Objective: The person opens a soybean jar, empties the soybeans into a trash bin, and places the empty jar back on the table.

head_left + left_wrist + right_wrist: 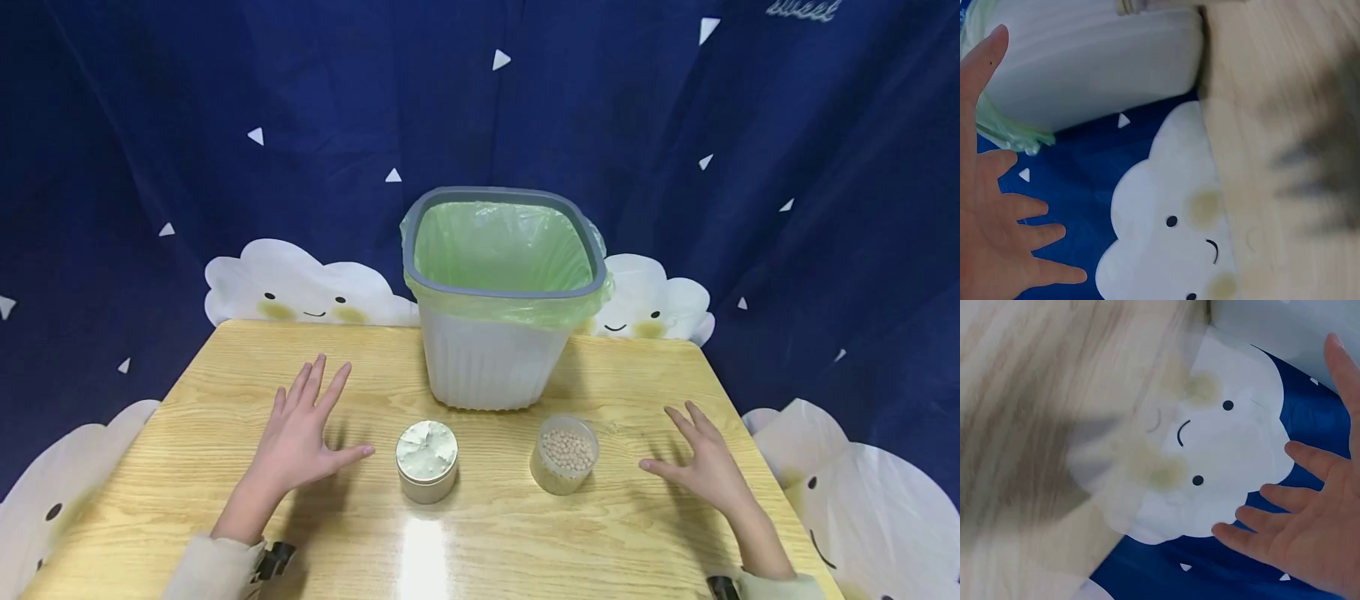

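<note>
My left hand [296, 442] hovers over the left part of the table, fingers spread and thumb pointing toward a round tin [427, 475] filled with a pale, whipped-looking substance. On the right, my right hand [708, 467] is held with its fingers apart, its thumb toward a clear cup [557, 479] of small beige beads. Neither hand touches anything. Both palms show in the wrist views, the left hand [997, 231] and the right hand [1310, 519] each with nothing in the fingers. Tin and cup stand upright, a short gap between them.
Behind the tin and cup stands a white bin [487, 367] with a grey rim and a green liner bag [502, 242]. The wooden table [495, 542] ends at a dark blue curtain [322, 100] printed with clouds and triangles.
</note>
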Demonstrator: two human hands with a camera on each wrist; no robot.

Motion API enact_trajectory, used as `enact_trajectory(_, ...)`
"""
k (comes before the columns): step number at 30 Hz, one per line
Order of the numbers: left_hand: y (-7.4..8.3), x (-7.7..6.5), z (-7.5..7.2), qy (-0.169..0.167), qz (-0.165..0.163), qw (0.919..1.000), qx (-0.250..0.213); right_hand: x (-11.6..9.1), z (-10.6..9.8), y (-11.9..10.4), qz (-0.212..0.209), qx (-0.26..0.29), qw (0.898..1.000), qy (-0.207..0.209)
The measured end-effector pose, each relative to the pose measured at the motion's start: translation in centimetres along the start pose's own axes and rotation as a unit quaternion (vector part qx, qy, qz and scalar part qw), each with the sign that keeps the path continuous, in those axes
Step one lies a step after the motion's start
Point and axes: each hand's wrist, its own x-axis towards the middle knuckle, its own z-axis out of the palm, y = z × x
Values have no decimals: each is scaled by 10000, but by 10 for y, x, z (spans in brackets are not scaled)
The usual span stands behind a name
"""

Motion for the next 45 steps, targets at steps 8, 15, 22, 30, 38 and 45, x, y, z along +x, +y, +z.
enact_trajectory(8, 16, 8, -2, 332, 648, 9973, -109, -2, 20, 5, 112, 940, 9932, -679)
enact_trajectory(15, 29, 11, 1, 542, 1151, 9902, -581, -3, 42, 6, 79, 2214, 9697, -1032)
enact_trajectory(22, 47, 17, 4, 301, 1234, 9829, -1332, 3, 61, 5, 8, 3137, 9402, -1327)
enact_trajectory(30, 66, 27, 10, -170, 1055, 9763, -1882, 5, 76, -2, -261, 3403, 9292, -1418)
enact_trajectory(38, 83, 40, 16, -393, 1056, 9704, -2136, 8, 91, 0, -344, 3419, 9256, -1590)
enact_trajectory(45, 98, 52, 22, -536, 1129, 9601, -2503, 13, 104, 1, -753, 4063, 8893, -1960)
